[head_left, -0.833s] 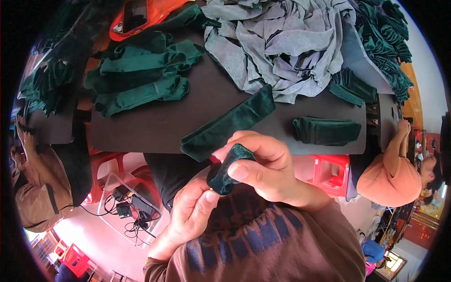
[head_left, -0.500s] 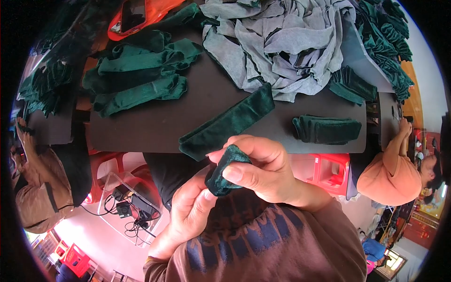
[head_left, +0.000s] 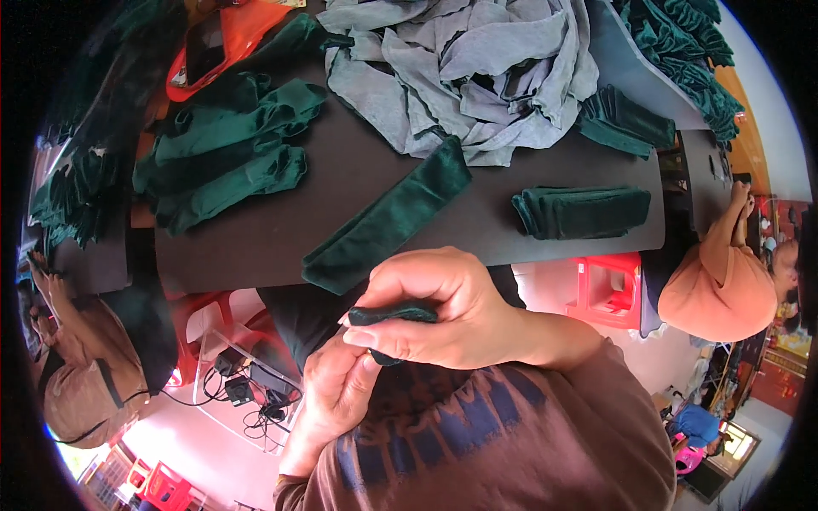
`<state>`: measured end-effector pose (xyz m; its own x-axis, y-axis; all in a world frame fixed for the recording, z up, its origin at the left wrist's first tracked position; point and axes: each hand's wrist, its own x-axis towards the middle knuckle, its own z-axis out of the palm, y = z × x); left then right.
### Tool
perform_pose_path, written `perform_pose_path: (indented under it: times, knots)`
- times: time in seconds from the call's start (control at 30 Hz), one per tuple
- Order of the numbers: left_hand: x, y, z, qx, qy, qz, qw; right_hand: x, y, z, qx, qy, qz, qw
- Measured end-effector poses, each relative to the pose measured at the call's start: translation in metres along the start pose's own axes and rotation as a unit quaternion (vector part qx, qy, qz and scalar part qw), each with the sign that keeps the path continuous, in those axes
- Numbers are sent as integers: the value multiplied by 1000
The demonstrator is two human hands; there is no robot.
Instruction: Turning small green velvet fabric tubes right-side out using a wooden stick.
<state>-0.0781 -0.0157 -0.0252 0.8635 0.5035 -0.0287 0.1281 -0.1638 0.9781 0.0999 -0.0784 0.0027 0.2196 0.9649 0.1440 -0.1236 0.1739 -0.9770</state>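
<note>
Just in front of the table's near edge, a dark green velvet piece (head_left: 394,313) is pinched between my two hands. My right hand (head_left: 447,315) grips it with thumb below and fingers curled over it. Fingertips of my left hand (head_left: 339,385) press together against its lower left end; the right hand partly hides that contact. Beyond my hands, a flat green velvet strip (head_left: 388,217) lies slantwise on the dark table (head_left: 247,243), its near end at the table's edge.
Folded velvet strips (head_left: 584,213) are stacked at right, another bundle (head_left: 626,121) behind them. Loose green strips (head_left: 230,157) lie left. A heap of grey cloth pieces (head_left: 477,77) fills the back, beside an orange bag (head_left: 243,38) with a phone. Co-workers sit at both sides.
The velvet piece has been turned from upright to nearly level in my fingers. My right hand has shifted left and tilted over it. The whole view has swung slightly.
</note>
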Motion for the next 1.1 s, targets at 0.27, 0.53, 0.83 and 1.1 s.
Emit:
perform_pose_path:
  times: [0.27, 0.53, 0.83, 1.1]
  knots:
    - [-7, -8, 4, -106, 36, -82, 990, 1, -2, -5, -57, 17, -47, 997]
    - [7, 2, 3, 108, 15, 65, 992, 0, -5, -7, -95, -7, -52, 994]
    - [5, -4, 11, 52, 35, 98, 993, -3, -2, -7, -115, -22, -44, 992]
    - [7, 5, 1, 8, -39, -2, 999, 0, -10, -16, -186, 18, -149, 971]
